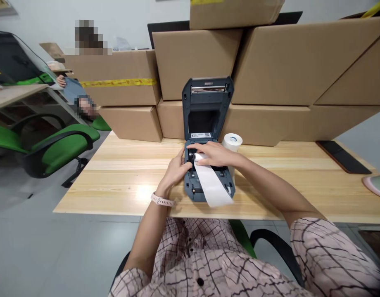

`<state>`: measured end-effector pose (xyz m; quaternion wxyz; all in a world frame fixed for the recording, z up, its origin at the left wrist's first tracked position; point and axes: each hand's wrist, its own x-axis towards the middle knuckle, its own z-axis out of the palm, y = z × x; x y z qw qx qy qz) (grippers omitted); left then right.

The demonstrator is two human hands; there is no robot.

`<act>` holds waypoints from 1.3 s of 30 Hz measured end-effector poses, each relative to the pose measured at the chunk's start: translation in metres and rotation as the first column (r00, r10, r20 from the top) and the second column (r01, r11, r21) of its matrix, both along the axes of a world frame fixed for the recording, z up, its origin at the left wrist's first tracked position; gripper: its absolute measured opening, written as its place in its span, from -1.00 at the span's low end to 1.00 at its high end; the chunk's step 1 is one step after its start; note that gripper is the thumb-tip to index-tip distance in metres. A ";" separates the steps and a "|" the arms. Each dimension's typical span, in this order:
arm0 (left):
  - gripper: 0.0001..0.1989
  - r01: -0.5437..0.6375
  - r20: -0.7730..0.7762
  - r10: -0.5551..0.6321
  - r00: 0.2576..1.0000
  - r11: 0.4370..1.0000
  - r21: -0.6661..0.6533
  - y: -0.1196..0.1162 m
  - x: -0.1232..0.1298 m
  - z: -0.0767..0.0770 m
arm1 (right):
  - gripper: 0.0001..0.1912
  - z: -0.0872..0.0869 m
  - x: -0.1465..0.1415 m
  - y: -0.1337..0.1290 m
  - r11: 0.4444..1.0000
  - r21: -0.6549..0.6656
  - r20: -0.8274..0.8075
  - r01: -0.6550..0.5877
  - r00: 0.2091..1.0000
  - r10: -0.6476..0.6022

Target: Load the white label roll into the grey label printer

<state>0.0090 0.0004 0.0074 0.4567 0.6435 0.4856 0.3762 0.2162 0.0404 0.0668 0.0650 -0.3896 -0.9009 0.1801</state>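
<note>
In an open printer (193,181), paper roll (199,157) clamped in right fingers (198,146), left fingers (186,166) apart at printer's rim.

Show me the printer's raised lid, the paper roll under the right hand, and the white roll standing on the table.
Raised lid (207,102): head view, inner face above the dark recess.
Paper roll (200,156): head view, rounded side near its end.
Standing white roll (229,143): head view, upper part.

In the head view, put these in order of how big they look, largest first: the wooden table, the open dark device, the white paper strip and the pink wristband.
1. Wooden table
2. Open dark device
3. White paper strip
4. Pink wristband
</note>
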 end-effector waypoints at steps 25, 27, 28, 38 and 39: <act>-0.24 -0.043 -0.019 0.042 0.999 0.999 -0.012 -0.004 0.002 0.005 | -0.71 -0.029 0.040 -0.129 0.974 0.224 -0.306 -0.032 0.947 0.102; -0.22 -0.037 -0.017 0.037 0.999 0.999 -0.022 -0.004 0.002 0.006 | -0.71 -0.030 0.041 -0.130 0.975 0.220 -0.314 -0.034 0.944 0.104; -0.21 -0.036 -0.017 0.036 0.999 0.999 -0.024 -0.005 0.002 0.006 | -0.71 -0.030 0.042 -0.131 0.976 0.216 -0.319 -0.037 0.942 0.106; -0.21 -0.042 -0.008 0.042 0.999 0.999 -0.020 -0.007 0.003 0.009 | -0.69 -0.036 0.048 -0.131 0.989 0.141 -0.386 -0.047 0.917 0.098; -0.21 -0.044 -0.003 0.044 0.999 0.999 -0.020 -0.007 0.003 0.009 | -0.68 -0.037 0.048 -0.131 0.990 0.135 -0.392 -0.048 0.915 0.097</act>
